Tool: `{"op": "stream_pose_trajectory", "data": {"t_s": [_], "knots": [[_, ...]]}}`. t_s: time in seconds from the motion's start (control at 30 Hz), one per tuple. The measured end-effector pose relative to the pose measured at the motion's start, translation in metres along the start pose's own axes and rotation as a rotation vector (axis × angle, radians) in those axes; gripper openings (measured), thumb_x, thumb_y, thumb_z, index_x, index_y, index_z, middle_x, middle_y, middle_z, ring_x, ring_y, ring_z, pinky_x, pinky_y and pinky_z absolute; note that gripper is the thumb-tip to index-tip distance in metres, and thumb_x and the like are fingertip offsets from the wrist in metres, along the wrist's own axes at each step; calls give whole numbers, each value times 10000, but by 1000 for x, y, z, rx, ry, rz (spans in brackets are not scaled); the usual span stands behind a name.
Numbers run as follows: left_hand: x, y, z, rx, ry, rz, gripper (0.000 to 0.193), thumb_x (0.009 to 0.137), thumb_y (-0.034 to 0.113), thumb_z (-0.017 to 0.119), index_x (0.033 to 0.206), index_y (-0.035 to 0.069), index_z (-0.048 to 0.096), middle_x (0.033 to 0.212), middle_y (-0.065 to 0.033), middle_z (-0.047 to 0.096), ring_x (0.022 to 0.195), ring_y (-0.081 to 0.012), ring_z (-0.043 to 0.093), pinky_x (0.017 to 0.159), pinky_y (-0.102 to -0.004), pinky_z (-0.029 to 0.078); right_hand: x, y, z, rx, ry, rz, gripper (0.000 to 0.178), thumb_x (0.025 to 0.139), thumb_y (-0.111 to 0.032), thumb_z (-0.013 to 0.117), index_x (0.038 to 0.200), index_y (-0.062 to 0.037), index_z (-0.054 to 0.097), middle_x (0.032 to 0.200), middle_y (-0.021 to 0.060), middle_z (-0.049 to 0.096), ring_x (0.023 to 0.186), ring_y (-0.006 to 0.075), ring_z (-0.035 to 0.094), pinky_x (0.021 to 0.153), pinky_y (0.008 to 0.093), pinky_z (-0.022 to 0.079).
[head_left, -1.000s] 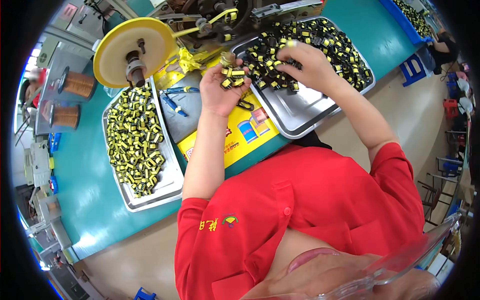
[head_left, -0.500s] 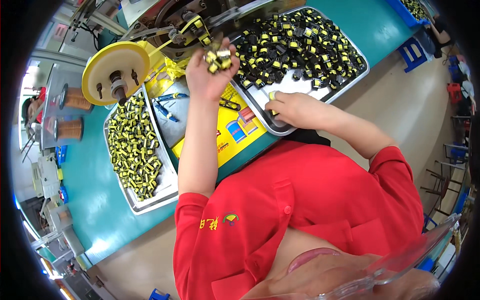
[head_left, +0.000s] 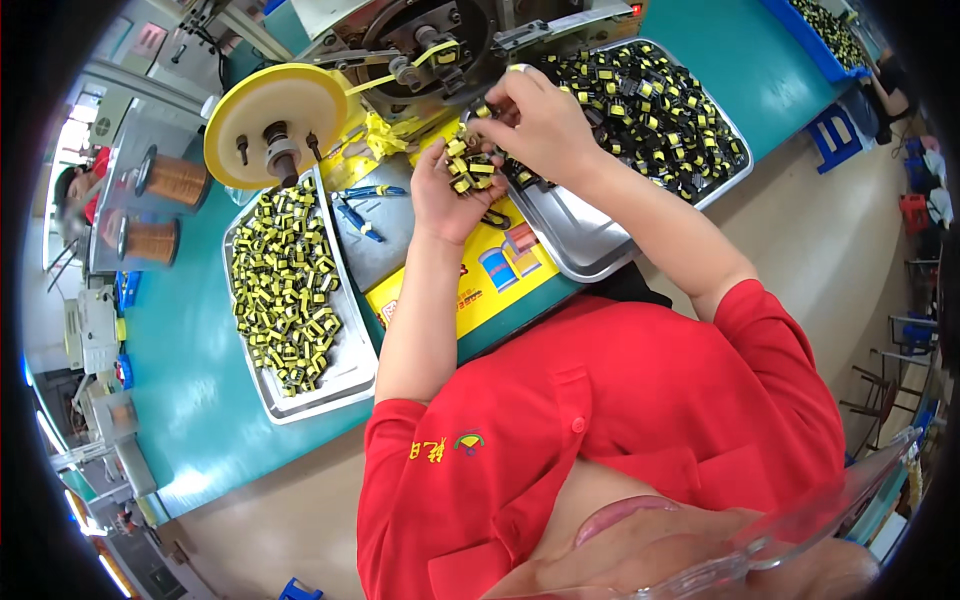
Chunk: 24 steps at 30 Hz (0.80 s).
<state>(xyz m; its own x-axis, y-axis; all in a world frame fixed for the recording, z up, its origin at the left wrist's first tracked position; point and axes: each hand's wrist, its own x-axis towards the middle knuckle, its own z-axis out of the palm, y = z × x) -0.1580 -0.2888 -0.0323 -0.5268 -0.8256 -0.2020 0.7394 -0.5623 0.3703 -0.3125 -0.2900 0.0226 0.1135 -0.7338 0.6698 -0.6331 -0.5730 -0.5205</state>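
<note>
In the middle, my left hand (head_left: 442,198) is cupped palm up around several small black transformers (head_left: 468,168) wrapped in yellow tape. My right hand (head_left: 548,118) is just above and to the right of it, thumb and forefinger bent together at a small transformer (head_left: 482,108) partly covered by the fingers. Both hands are in front of a winding machine (head_left: 425,60), from which a yellow tape strip (head_left: 375,84) runs to a large yellow tape roll (head_left: 268,125). A metal tray (head_left: 575,222) heaped with similar transformers lies under my right forearm.
At left, another metal tray (head_left: 350,365) holds yellow-wrapped transformers. Blue-handled pliers (head_left: 362,222) lie between the trays, near a yellow printed sheet (head_left: 480,295). Copper wire spools (head_left: 172,182) stand far left. A blue stool (head_left: 832,138) and a person (head_left: 890,85) are at the far right.
My right hand has moved from the right tray's near edge up and left to the machine. My left hand has come down slightly with its transformers. The whole view has shifted a little.
</note>
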Motion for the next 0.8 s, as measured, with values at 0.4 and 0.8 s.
{"op": "stream_pose_trajectory", "data": {"t_s": [0.4, 0.8], "knots": [[1, 3, 4, -20, -30, 37, 381, 892, 329, 342, 983, 16, 538, 909, -134, 590, 802, -278, 561, 664, -393, 453, 21, 15, 47, 151, 143, 226, 346, 690, -250, 744, 843, -17, 540, 845, 101, 566, 656, 214, 616, 611, 317, 507], [5, 2, -9, 89, -16, 65, 301, 934, 317, 407, 1136, 120, 511, 988, -93, 604, 854, -249, 588, 685, -393, 490, -78, 25, -53, -359, -296, -141, 244, 682, -218, 725, 793, -89, 551, 720, 63, 532, 697, 243, 542, 607, 326, 409]]}}
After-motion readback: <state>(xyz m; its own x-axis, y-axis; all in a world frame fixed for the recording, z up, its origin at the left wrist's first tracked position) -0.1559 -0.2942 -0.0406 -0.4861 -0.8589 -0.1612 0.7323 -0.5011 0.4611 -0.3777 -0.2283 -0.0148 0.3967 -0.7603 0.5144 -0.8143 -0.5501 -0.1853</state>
